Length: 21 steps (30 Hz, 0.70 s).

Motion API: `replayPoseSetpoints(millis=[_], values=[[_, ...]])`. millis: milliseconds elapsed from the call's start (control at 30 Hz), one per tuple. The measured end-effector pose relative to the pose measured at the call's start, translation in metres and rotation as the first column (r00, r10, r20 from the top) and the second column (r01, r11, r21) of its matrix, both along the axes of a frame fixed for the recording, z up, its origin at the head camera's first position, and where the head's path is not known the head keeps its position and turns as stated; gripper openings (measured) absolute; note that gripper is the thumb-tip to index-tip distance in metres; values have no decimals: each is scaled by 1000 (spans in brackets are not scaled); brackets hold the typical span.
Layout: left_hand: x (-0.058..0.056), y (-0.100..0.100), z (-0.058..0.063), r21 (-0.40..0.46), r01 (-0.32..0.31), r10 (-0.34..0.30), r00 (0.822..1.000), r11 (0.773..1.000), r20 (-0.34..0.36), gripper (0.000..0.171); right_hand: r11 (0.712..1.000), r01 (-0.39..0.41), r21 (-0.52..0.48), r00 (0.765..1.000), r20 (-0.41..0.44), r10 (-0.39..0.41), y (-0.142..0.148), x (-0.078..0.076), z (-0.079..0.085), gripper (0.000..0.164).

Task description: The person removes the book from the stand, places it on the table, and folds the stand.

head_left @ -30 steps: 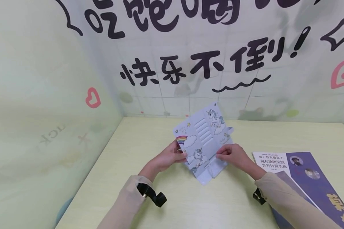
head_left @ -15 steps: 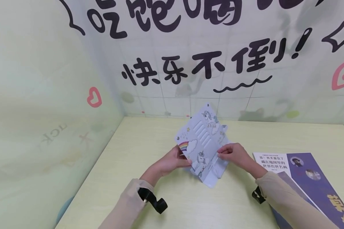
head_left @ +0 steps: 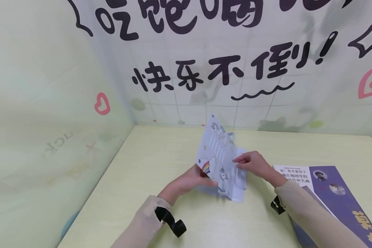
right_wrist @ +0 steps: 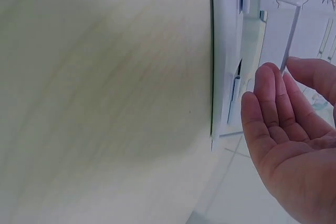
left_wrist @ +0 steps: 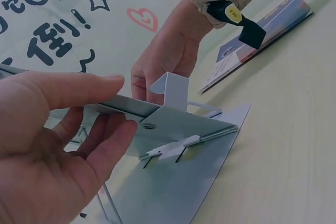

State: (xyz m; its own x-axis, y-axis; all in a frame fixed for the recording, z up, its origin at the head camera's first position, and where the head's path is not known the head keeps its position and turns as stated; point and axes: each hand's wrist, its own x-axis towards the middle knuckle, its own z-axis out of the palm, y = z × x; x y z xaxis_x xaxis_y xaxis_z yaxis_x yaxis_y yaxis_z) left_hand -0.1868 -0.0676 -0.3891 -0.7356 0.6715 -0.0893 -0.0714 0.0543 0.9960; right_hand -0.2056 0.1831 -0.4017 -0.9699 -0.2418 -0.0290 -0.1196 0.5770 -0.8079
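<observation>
A white folding book stand printed with unicorns, clouds and a rainbow stands tilted on the table between my hands. My left hand grips the lower left edge of its printed panel, thumb on one face and fingers behind. In the right wrist view, the thumb and fingertips of my right hand pinch a thin wire support at the stand's side. The left wrist view shows the stand's plain base plate with a metal bar across it and a bent lip on the panel's edge.
Several books or booklets with a blue-purple cover lie at the table's right, partly under my right sleeve. Behind the pale wooden table hangs a backdrop with large black characters; another covers the left side.
The printed panel has turned and now faces more to the left, seen narrower. My left hand has moved right with its edge. The right hand stays almost in place.
</observation>
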Motion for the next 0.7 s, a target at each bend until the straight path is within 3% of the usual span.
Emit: replayPoseSetpoints(millis=[467, 700], values=[[7, 14, 8, 8, 98, -98, 995, 995, 8, 73, 998, -64, -7, 997, 36, 64, 7, -6, 4, 23], [-2, -1, 13, -24, 157, -157, 988, 987, -10, 57, 995, -100, 23, 995, -11, 101, 11, 0, 16, 24]])
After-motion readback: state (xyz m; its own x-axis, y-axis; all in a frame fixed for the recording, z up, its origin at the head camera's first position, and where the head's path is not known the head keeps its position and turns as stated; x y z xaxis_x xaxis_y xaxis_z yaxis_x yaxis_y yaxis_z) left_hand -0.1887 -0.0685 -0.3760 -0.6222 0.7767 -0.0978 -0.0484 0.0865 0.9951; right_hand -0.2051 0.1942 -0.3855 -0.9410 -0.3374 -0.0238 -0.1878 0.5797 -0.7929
